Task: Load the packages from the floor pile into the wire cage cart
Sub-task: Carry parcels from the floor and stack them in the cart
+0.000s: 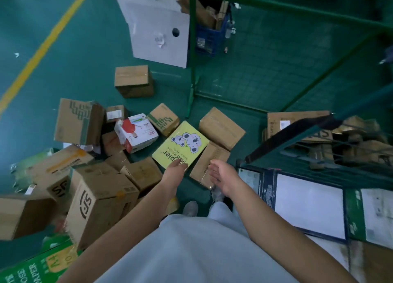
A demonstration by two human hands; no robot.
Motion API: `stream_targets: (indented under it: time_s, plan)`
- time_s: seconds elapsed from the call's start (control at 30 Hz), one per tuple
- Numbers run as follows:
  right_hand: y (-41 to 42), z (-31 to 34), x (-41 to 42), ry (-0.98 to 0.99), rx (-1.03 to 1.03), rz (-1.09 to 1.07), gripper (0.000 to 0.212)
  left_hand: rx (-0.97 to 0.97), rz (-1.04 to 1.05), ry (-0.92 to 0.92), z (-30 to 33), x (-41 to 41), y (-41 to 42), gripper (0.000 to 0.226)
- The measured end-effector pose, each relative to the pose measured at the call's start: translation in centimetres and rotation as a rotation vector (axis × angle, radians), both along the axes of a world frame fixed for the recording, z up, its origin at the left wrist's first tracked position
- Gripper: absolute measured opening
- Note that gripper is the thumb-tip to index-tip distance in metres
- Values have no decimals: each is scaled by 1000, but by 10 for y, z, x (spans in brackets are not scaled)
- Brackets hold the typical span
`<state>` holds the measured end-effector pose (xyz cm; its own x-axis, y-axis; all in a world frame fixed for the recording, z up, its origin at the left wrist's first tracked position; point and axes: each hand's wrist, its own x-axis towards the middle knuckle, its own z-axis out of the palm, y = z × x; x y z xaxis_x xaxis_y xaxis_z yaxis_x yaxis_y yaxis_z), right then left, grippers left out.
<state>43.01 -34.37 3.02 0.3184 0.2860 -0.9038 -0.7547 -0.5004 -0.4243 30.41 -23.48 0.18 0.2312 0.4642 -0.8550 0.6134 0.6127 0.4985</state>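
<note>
Both arms reach down from a standing person. The left hand (176,168) touches the near edge of the yellow pack (180,144) of copier paper; whether the fingers have curled under it I cannot tell. The right hand (221,174) hovers just beside it, fingers relaxed, holding nothing. The pack lies tilted on a brown box (209,162) in the floor pile (102,165).

The job looks barely begun, by my reckoning. The pile is large: I count about a dozen brown cartons, one yellow pack, one red-and-white box (136,133) and a green paper case (38,267) at the near left. One brown carton (134,81) sits apart, farther off.

To the right stands the cage cart (297,172), with a few brown cartons (297,123) visible through its wire and white-topped boxes (308,210) nearer. Beyond, a second cage (276,55) looks bare inside, and two large white boxes (157,27) lie on the green floor (63,74).
</note>
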Motion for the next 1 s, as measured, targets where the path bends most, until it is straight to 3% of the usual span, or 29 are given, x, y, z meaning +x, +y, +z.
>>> stream_targets:
  time_s: [0.33,0.6,0.83,1.0]
  plan:
    - [41,-36,79,36,-39,86,11,-46,227,44,-8,65,19,54]
    - [76,-67,99,66,-78,294,12,-46,393,70,-36,73,35,56]
    - [93,-106,108,66,-153,404,10,-52,422,109,-77,63,53,55]
    - [97,-153,114,60,-243,421,12,-84,312,147,-134,60,70,56]
